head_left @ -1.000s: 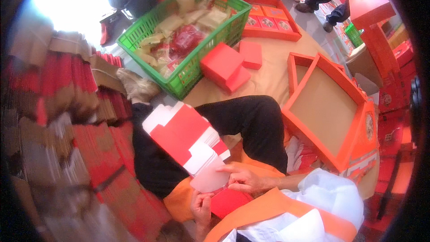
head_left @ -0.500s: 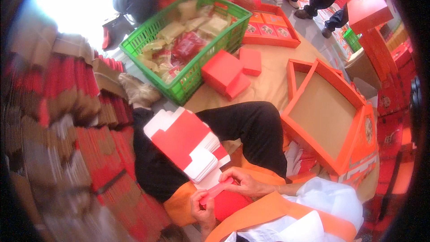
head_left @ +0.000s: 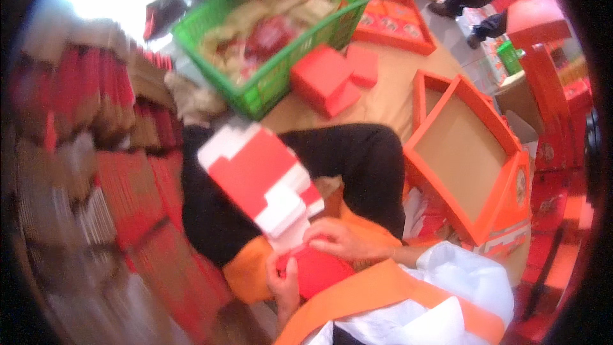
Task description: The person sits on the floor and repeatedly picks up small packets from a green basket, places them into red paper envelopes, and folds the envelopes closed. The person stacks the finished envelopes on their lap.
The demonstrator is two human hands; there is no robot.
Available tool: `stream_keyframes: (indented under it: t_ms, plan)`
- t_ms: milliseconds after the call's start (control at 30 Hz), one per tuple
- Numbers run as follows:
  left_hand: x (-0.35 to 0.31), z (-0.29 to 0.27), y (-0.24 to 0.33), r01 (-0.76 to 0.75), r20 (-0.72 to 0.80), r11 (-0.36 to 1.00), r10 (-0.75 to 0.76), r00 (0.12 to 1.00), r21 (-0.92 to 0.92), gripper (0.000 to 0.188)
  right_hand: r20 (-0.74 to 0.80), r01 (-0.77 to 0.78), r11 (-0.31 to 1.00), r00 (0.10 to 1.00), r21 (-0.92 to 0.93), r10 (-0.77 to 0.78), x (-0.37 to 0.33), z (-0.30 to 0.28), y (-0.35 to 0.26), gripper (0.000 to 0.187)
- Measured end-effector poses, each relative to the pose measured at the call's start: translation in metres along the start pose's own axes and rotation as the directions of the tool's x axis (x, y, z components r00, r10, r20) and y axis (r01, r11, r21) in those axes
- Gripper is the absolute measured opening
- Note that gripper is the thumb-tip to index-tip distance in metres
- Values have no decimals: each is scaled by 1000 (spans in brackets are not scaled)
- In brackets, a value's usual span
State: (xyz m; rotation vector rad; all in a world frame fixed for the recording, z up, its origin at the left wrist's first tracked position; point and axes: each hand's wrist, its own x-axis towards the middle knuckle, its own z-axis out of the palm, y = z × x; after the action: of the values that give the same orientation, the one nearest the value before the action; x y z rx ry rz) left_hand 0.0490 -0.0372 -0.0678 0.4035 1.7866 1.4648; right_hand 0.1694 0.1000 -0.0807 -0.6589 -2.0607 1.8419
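Note:
On my lap, against the orange apron, lies a red carton that looks partly folded. My left hand pinches its left edge, thumb up. Along its upper edge the closed fingers of my right hand press and grip. Motion blurs the fingertips, and part of the carton is hidden behind both hands. Just beyond them, a stack of flat red-and-white carton blanks rests across my black-trousered leg.
A green crate of wrapped packets stands ahead. Beside it sit red boxes. Orange trays lean at the right; a filled orange tray lies farther back. Stacks of flat cardboard line the left. Other people's legs show beyond.
The pale red flap that stood up between my hands now lies down, and the carton's red face shows more. The whole view has shifted and blurred slightly.

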Motion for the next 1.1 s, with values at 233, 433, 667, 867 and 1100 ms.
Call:
stream_keyframes:
  t_ms: [233,433,667,867,1100]
  plan:
    - [-2,6,8,-78,72,997,77,994,4,22,-105,-72,981,990,179,92,-7,0,-8,10]
    - [-4,3,1,-226,59,974,227,972,-17,19,23,-122,982,993,141,120,-4,-8,-19,12]
    - [-3,6,-2,-262,37,965,261,965,21,12,14,-19,997,1000,80,18,-4,-12,-17,11]
    - [-6,1,-5,-341,100,937,334,937,72,8,75,38,998,996,44,-41,-10,-15,-18,13]
    - [-15,-2,-6,-321,104,932,308,946,167,8,131,28,998,991,49,-34,-18,-17,-18,13]
